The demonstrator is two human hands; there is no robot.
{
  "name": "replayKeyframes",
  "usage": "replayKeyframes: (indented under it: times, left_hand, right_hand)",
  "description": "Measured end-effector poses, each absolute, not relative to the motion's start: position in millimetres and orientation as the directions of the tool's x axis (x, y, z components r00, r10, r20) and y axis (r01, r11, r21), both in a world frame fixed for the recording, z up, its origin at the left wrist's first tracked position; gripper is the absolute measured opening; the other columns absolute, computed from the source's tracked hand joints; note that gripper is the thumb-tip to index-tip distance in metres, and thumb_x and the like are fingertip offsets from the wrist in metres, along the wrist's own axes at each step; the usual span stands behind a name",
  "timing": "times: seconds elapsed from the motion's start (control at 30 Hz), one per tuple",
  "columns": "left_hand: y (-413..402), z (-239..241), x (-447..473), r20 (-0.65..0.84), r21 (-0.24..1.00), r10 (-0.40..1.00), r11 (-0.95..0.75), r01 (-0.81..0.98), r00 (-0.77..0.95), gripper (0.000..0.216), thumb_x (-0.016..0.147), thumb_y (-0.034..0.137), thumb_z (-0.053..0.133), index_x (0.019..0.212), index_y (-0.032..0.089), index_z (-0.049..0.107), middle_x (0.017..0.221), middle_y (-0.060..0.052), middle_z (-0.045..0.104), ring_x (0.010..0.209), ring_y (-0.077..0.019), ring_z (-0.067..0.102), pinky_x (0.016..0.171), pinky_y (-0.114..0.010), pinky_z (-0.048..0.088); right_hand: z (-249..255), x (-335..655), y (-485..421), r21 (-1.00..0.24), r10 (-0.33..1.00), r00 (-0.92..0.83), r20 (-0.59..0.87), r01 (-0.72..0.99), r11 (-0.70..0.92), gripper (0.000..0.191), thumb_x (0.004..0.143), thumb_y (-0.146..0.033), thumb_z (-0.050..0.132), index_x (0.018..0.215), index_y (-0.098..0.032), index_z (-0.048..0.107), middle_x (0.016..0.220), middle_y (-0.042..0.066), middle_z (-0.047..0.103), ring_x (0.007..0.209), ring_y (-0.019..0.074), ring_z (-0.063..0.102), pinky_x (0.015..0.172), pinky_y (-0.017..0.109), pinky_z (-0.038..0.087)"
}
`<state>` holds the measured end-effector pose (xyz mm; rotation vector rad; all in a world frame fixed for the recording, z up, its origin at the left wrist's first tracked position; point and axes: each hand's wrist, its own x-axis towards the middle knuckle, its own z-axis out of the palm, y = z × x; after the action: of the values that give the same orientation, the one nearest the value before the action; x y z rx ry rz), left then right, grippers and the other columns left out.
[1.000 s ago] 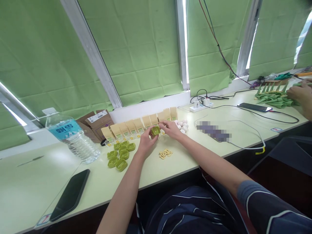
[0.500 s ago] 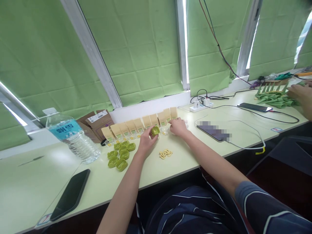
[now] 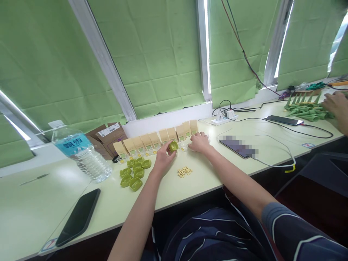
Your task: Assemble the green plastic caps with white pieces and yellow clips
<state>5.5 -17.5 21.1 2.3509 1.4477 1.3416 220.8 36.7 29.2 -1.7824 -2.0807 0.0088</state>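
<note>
My left hand grips a small green plastic cup just above the table. My right hand rests palm down over a cluster of small white round pieces, which it mostly hides; whether it grips one I cannot tell. Behind both hands stands a row of tan paper pouches with small windows. Several more green cups lie left of my left hand. A small pile of yellow rings lies in front of my hands.
A water bottle and a black phone lie at the left, brown cardboard boxes behind. A second phone with a white cable, a power strip and another person's hand by green cones are to the right.
My right hand left the green cup and moved right onto the white pieces. My left hand kept the cup in place. The other person's hand shifted slightly over the green cones.
</note>
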Motion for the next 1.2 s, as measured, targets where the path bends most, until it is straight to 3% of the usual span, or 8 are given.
replayKeyframes:
  times: [0.33, 0.57, 0.73, 0.9, 1.03, 1.2]
  left_hand:
    - [-16.0, 19.8, 3.8, 0.634, 0.461, 0.750, -0.561, 0.687, 0.187, 0.051, 0.081, 0.025, 0.066, 0.131, 0.021, 0.058, 0.090, -0.002, 0.067, 0.073, -0.0136, 0.055, 0.077, -0.030, 0.048]
    - [-17.0, 20.9, 4.6, 0.629, 0.468, 0.756, -0.555, 0.688, 0.181, 0.052, 0.081, 0.026, 0.066, 0.131, 0.021, 0.058, 0.091, -0.002, 0.067, 0.074, -0.0138, 0.055, 0.077, -0.029, 0.048]
    - [-20.0, 22.8, 6.2, 0.625, 0.473, 0.761, -0.546, 0.691, 0.173, 0.051, 0.081, 0.026, 0.066, 0.132, 0.022, 0.058, 0.089, -0.002, 0.067, 0.073, -0.0138, 0.055, 0.076, -0.030, 0.048]
    - [-20.2, 23.1, 6.8, 0.628, 0.477, 0.760, -0.547, 0.688, 0.168, 0.050, 0.080, 0.024, 0.066, 0.130, 0.022, 0.059, 0.090, -0.001, 0.067, 0.072, -0.0135, 0.055, 0.076, -0.029, 0.048]
    - [-18.7, 22.2, 6.4, 0.644, 0.471, 0.745, -0.568, 0.675, 0.178, 0.049, 0.079, 0.024, 0.066, 0.128, 0.022, 0.060, 0.093, -0.001, 0.068, 0.071, -0.0128, 0.054, 0.074, -0.029, 0.048]
    - [-16.9, 21.0, 4.6, 0.649, 0.466, 0.741, -0.567, 0.680, 0.173, 0.046, 0.079, 0.025, 0.067, 0.125, 0.022, 0.061, 0.089, -0.001, 0.067, 0.067, -0.0122, 0.050, 0.069, -0.027, 0.045]
  right_hand:
    - [32.6, 223.7, 32.1, -0.266, 0.952, -0.184, 0.244, 0.931, 0.249, 0.043, 0.071, -0.053, 0.074, 0.090, -0.015, 0.075, 0.121, 0.021, 0.060, 0.124, 0.0412, 0.043, 0.099, 0.052, 0.038]
    - [28.7, 224.5, 31.0, -0.261, 0.926, -0.279, 0.253, 0.902, 0.343, 0.051, 0.059, -0.058, 0.083, 0.086, -0.015, 0.076, 0.125, 0.019, 0.059, 0.137, 0.0453, 0.030, 0.110, 0.055, 0.026]
    - [29.5, 224.3, 36.3, -0.302, 0.901, -0.273, 0.338, 0.875, 0.378, 0.048, 0.063, -0.060, 0.080, 0.080, -0.015, 0.074, 0.109, 0.018, 0.064, 0.124, 0.0381, 0.044, 0.107, 0.049, 0.032]
    - [36.5, 222.1, 36.1, -0.395, 0.863, -0.195, 0.466, 0.827, 0.400, 0.045, 0.070, -0.053, 0.081, 0.095, -0.017, 0.071, 0.110, 0.014, 0.062, 0.116, 0.0318, 0.048, 0.100, 0.040, 0.040]
    - [37.2, 216.2, 32.7, -0.415, 0.769, -0.247, 0.590, 0.723, 0.552, 0.036, 0.078, -0.045, 0.078, 0.102, -0.020, 0.069, 0.114, 0.010, 0.060, 0.116, 0.0272, 0.048, 0.100, 0.037, 0.040]
    - [34.5, 207.2, 29.8, -0.354, 0.636, -0.357, 0.684, 0.601, 0.717, 0.031, 0.087, -0.042, 0.071, 0.110, -0.021, 0.069, 0.111, 0.009, 0.066, 0.111, 0.0243, 0.054, 0.100, 0.036, 0.041]
